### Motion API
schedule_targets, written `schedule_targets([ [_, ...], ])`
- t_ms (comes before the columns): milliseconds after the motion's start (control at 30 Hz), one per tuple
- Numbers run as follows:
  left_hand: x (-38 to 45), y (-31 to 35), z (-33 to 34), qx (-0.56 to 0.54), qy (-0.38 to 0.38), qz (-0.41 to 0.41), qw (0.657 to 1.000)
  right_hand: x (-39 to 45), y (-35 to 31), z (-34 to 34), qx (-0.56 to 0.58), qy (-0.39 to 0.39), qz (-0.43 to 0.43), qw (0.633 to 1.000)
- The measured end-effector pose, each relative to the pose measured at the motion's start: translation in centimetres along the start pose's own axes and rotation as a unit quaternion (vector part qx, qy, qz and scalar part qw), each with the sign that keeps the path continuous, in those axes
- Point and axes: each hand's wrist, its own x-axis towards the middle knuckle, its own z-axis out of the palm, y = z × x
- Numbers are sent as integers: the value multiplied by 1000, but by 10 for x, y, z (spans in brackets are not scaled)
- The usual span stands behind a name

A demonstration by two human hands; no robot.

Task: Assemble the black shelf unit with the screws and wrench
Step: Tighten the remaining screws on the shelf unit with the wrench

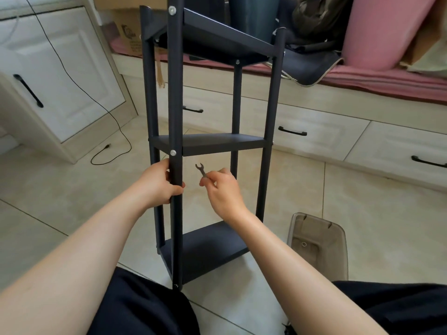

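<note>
Currently, the black three-tier metal shelf unit (208, 143) is standing upright on the beige tiled floor (362, 213) at centre frame. The left hand (158, 183) is gripping the nearest black post (174, 105), fingers wrapped around it just below a silver screw head (172, 152) at the middle tier. The right hand (223, 189) is pinching the handle of a small grey open-ended wrench (201, 169) between thumb and fingertips, jaw end pointing up, near that screw but apart from it. A clear plastic tub (319, 243) is sitting on the floor at lower right, beside the shelf's bottom tier.
</note>
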Motion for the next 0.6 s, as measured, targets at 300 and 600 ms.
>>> schedule_targets([
  [300,5,-8,-6,-13,2,-2,1000,15,-35,-13,-9,-73,-14,997],
  [600,10,-9,-6,-13,-3,13,1000,22,-48,-6,-18,-35,-56,998],
])
